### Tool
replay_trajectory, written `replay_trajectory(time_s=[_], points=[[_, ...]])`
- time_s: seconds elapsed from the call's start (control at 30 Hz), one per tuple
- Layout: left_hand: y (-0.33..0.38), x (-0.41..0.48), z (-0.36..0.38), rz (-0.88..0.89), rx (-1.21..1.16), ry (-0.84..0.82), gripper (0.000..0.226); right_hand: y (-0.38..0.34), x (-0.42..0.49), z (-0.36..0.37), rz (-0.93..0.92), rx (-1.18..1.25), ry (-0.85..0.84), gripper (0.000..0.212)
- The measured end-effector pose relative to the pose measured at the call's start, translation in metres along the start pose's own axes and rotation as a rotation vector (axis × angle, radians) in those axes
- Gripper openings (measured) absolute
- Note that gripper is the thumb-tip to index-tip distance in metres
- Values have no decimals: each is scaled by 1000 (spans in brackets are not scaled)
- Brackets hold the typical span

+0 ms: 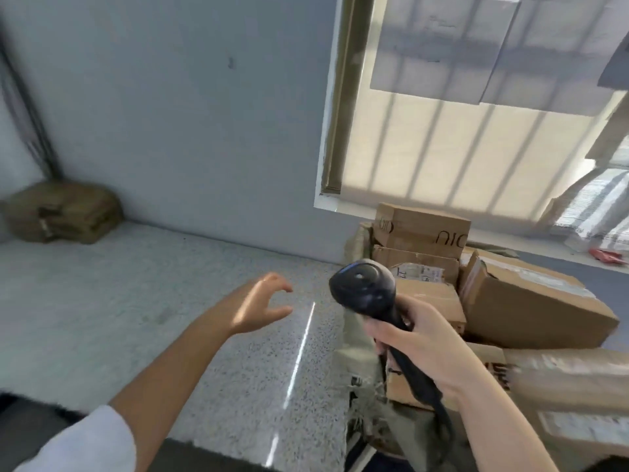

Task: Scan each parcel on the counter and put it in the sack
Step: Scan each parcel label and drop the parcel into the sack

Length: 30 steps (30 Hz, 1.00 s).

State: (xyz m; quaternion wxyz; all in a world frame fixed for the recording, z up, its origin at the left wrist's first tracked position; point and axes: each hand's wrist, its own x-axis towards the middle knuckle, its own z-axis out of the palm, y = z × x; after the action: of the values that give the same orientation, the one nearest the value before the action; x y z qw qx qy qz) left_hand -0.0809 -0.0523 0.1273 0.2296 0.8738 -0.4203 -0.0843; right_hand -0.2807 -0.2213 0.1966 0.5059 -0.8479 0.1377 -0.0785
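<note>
Fetching step, prob.: scanner [364,287] is clasped in R grip [418,338]; L grip [253,303] is held slack, empty, over bench [102,301]; far-left parcel [61,212] needed next.

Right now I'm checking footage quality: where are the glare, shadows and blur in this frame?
Head view: a glare streak runs down the speckled counter; barred shadows cross the window; the cardboard parcel at lower right is motion-blurred; the barcode scanner in the right hand looks fairly sharp.
</note>
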Motion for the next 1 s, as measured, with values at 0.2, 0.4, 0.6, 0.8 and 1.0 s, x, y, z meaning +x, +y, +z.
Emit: replay_trajectory(time_s=[0.2, 0.4, 0.6, 0.8, 1.0], points=[[-63, -66, -38, -181, 84, 47, 41, -31, 33, 74, 13, -2, -130, 17], [-139, -144, -88, -319, 114, 127, 44, -68, 61, 170, -22, -43, -178, 21], [-217, -217, -136, -387, 134, 184, 45, -108, 82, 268, -45, -176, -167, 32], [-282, -267, -159, -485, 74, 143, 47, -138, 107, 337, -87, -265, -190, 32], [-338, -272, -171, -543, 25, 160, 50, -158, 157, 387, -109, -354, -236, 33]])
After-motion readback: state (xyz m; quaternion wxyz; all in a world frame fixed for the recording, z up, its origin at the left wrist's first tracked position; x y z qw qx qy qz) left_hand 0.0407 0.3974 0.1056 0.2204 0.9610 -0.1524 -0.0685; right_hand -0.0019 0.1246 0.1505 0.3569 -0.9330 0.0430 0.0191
